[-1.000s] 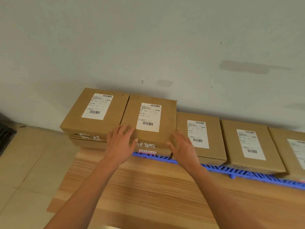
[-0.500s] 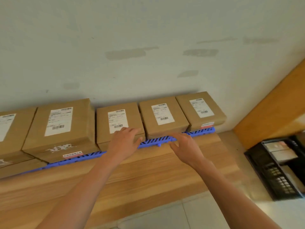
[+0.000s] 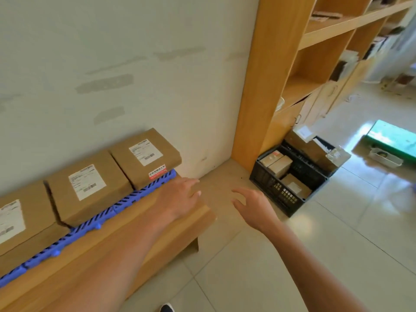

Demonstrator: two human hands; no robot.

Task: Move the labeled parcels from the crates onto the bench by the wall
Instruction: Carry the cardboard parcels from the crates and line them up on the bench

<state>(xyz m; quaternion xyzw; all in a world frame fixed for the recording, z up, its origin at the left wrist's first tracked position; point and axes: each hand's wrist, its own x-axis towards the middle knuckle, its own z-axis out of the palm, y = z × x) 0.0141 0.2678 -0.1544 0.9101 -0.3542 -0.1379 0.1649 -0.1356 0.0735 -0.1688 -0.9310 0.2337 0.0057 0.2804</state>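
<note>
Brown labeled parcels lie in a row on a blue slatted mat (image 3: 144, 192) along the back of the wooden bench (image 3: 126, 230) by the wall; the rightmost parcel (image 3: 146, 158) sits at the bench's end, another parcel (image 3: 87, 188) to its left. My left hand (image 3: 180, 197) hovers over the bench's right end, fingers relaxed, holding nothing. My right hand (image 3: 252, 206) is in the air over the floor, fingers spread, holding nothing. A black crate (image 3: 281, 194) on the floor to the right holds several brown parcels (image 3: 279, 167).
A tall wooden shelving unit (image 3: 265, 86) stands right of the bench against the wall, with the crate at its foot. A second black crate (image 3: 326, 145) with a larger box sits behind the first. Tiled floor stretches to the right, with a green mat (image 3: 391, 138) far right.
My view has swung right from the stacked parcels to the bench's right end and the crates. Both hands have left the parcels and moved right, holding nothing.
</note>
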